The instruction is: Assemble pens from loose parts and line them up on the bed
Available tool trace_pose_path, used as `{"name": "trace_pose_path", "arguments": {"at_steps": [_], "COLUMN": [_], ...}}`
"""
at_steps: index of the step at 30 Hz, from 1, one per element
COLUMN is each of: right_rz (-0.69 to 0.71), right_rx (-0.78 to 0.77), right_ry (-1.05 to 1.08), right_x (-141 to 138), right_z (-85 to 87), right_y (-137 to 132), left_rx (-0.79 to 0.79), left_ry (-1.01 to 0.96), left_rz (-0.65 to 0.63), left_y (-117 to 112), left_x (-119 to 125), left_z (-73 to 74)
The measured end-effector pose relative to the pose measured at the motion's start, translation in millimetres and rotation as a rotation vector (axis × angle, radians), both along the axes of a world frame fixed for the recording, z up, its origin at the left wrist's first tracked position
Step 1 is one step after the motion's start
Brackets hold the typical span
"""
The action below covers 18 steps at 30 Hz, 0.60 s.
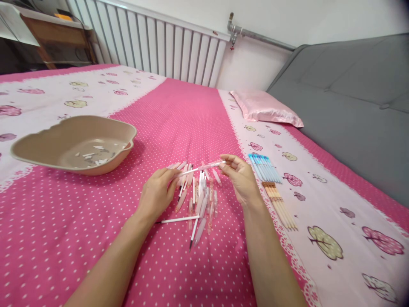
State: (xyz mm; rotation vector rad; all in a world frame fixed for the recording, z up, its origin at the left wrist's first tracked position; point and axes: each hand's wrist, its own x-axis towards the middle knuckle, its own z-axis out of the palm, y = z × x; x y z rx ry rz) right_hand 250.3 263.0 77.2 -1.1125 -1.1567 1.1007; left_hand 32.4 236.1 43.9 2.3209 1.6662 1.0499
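My left hand [157, 191] pinches a white pen refill [191, 171] near its left end. At the other end, my right hand [242, 178] has its fingertips closed on a clear pinkish pen barrel [211, 165]. Refill and barrel lie in one line, with the refill's right end at or inside the barrel. Below both hands, loose pen parts are heaped on the pink bedspread [198, 115]: frosted pink barrels [200, 231], clear printed tubes and white refills with dark tips. One loose refill [179, 220] lies crosswise at the near side of the heap.
Blue-topped pens [264, 168] lie in a row right of my right hand, with beige and brown pens [280, 206] below them. At left stands a beige basin [119, 164] holding small white and grey pieces. Farther back are a pink pillow [265, 106], radiator [153, 40] and grey headboard [351, 85].
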Motion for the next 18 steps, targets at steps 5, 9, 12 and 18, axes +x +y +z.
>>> {"name": "trace_pose_path", "arguments": {"at_steps": [5,9,12,18], "right_rz": [0.003,0.010,0.016,0.076], "right_rx": [-0.017,-0.018,-0.018,-0.047], "right_ry": [-0.025,-0.017,-0.017,-0.016], "right_x": [-0.5,-2.1,-5.0,-13.0], "right_z": [0.1,0.0,0.4,-0.6], "right_y": [-0.4,-0.7,-1.2,-2.7], "left_rx": [-0.001,-0.003,0.005,0.014], "left_ry": [-0.005,-0.018,-0.026,-0.041], "left_rz": [-0.013,-0.018,-0.036,-0.051], "left_y": [0.4,-0.4,-1.3,-2.3], "left_x": [-0.2,0.4,0.5,-1.4], "left_z": [0.2,0.6,1.2,0.4]}}
